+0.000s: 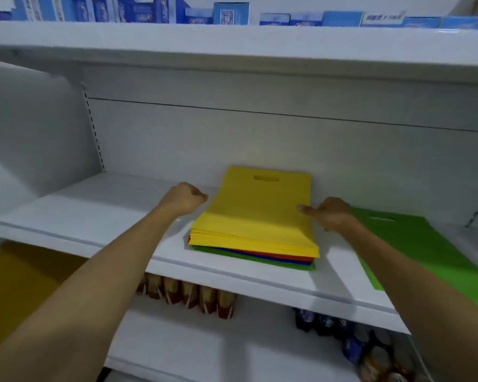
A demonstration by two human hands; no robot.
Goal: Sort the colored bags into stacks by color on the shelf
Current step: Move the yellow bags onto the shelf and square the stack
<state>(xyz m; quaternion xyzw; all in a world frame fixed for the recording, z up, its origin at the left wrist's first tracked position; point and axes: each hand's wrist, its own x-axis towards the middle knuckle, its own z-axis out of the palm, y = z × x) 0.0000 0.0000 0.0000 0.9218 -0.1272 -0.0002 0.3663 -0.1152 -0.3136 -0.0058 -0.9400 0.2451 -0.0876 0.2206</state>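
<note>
A mixed stack of flat bags lies in the middle of the white shelf. Yellow bags with a cut-out handle are on top; red, blue and green edges show at the bottom. A green bag lies flat to the right, partly under my right forearm. My left hand is at the stack's left edge with its fingers curled; what they hold is not visible. My right hand is at the stack's right edge, fingers touching the top yellow bag's side.
A shelf above carries blue and white boxes. Below the shelf stand brown packets and dark cans or bottles. White back panel behind the bags. An orange-yellow floor shows at lower left.
</note>
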